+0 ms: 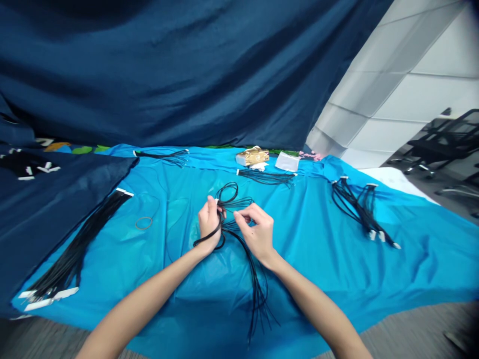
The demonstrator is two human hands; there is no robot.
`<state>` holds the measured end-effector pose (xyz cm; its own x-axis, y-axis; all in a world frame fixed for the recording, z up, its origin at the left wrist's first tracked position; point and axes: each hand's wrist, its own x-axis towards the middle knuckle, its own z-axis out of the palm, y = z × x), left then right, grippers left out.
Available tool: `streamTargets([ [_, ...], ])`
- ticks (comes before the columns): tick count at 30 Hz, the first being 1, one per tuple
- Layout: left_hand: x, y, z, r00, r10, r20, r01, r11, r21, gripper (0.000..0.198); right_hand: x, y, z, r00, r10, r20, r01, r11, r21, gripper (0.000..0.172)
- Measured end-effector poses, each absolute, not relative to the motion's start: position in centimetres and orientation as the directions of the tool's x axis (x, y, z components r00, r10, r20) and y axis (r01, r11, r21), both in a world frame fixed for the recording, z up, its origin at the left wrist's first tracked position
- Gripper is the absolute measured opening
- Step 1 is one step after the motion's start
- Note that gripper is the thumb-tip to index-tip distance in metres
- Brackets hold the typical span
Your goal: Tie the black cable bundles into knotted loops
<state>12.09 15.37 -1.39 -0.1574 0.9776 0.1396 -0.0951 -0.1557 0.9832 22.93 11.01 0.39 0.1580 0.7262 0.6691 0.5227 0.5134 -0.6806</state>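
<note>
A bundle of thin black wires (245,244) is looped in the middle of the blue cloth, its loose ends hanging down toward the front. My left hand (209,222) is closed around the bundle near a small white connector, with one loop passing over the wrist. My right hand (256,229) pinches at the fanned-out strands just right of it, thumb and forefinger together. Which strands lie between those fingertips is too fine to make out. Behind the hands, another black wire bundle (265,177) with white ends lies flat.
Long wire bundles (75,249) lie at the left, and more wires (359,209) at the right. A brown rubber band (144,223) rests left of my hands. A gold tissue pack (254,156) and a white packet (287,161) are at the back. A dark blue cloth (56,199) covers the left side.
</note>
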Motion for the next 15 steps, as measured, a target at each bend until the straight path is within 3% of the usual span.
streamTargets([
  [15, 12.43, 14.78, -1.36, -0.091, 0.988, 0.124, -0.081, -0.132, 0.988, 0.053, 22.97, 11.10, -0.14, 0.012, 0.615, 0.788, 0.638, 0.602, -0.480, 0.008],
])
